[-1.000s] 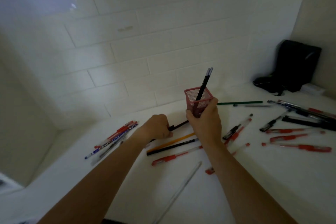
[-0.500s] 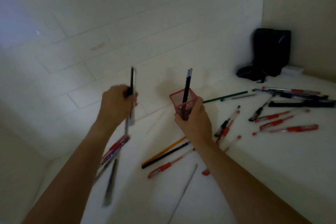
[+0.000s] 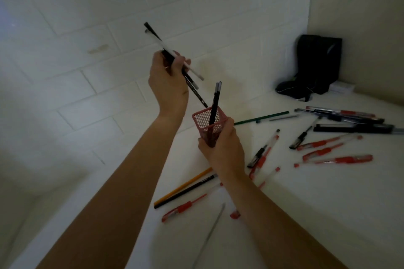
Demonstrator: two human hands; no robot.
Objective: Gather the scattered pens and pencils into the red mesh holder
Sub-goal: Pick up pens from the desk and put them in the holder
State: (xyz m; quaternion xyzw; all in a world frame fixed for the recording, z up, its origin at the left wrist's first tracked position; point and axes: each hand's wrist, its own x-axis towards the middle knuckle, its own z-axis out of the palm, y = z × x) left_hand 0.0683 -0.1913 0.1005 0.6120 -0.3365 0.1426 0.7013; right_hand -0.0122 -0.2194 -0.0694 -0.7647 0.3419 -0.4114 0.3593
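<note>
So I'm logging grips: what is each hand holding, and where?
The left hand grips two dark pens around mid-shaft, tips angled toward the red mesh holder. The right hand wraps the holder's lower body.

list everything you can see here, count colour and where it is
red mesh holder: one, red, held above the white surface, two dark pens standing in it
dark pens in the holder: two, black, upright
pens in the left grip: about three, black and clear, tips angled toward the holder
red gel pens on the surface: several, red and clear, scattered right of and below the holder
green pencil: one, by the wall
yellow pencil: one, beside a black pencil
dark pens at the far right: a pile, count unclear
black bag: one, in the corner
left hand: gripping pens
right hand: gripping the holder
</note>
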